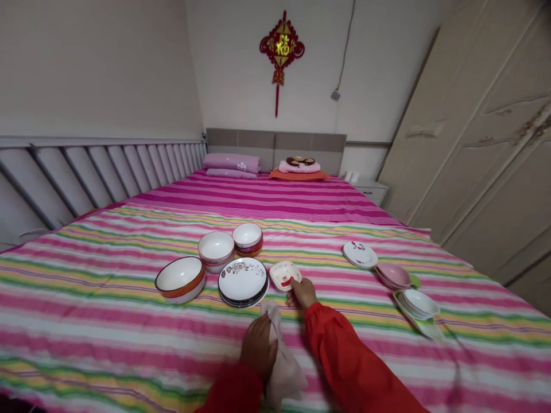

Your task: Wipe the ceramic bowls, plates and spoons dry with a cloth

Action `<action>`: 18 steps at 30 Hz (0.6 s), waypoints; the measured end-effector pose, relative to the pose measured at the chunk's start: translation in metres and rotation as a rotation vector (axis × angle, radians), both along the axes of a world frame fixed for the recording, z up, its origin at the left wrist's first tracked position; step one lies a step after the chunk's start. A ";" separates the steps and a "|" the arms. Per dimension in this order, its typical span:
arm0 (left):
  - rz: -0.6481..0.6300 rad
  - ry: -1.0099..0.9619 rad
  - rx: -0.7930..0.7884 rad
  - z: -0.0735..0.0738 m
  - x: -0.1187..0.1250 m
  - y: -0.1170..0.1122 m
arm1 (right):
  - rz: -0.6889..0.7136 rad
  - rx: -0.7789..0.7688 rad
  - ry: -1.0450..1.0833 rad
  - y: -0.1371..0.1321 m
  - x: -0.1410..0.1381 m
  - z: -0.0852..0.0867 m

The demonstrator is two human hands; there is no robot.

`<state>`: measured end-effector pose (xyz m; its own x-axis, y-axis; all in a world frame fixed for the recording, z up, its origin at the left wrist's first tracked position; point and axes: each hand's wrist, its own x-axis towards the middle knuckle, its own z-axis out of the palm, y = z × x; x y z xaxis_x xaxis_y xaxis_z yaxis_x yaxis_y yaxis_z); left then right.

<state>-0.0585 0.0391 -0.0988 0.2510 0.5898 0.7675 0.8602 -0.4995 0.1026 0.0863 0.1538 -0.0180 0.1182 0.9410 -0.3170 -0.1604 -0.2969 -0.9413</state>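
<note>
My right hand (303,293) is closed on the near right edge of a small cream dish (282,273) with a red mark inside. The dish is at the bed's middle, just right of a stack of white plates (243,278) with dark rims and a brown floral print. Lower and to the left, my left hand (258,346) grips a pale, crumpled cloth (282,367) that hangs down towards me. The cloth's upper tip reaches close to the plate stack. Fingers of both hands are partly hidden.
Left of the plates stand a large orange-banded bowl (181,280), a bowl stack (216,249) and smaller stacked bowls (247,236). To the right lie flowered plates (360,254), pink bowls (394,276) and white bowls (419,304) on a green-edged dish. A railing (107,172) borders the left.
</note>
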 end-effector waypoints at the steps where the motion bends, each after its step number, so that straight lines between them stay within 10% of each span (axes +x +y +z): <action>1: 0.004 -0.009 0.013 0.000 0.000 0.000 | 0.013 0.005 -0.015 -0.005 0.003 0.001; 10: -0.027 -0.033 -0.049 -0.004 -0.001 0.004 | 0.010 0.088 -0.012 -0.035 0.019 0.015; 18: -0.040 -0.093 -0.151 0.002 -0.003 0.005 | -0.169 0.100 0.383 -0.091 0.035 -0.010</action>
<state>-0.0616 0.0445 -0.0970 0.2084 0.6912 0.6920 0.8235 -0.5057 0.2571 0.1208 0.0630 -0.0282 0.1647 0.9470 -0.2759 -0.5428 -0.1465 -0.8270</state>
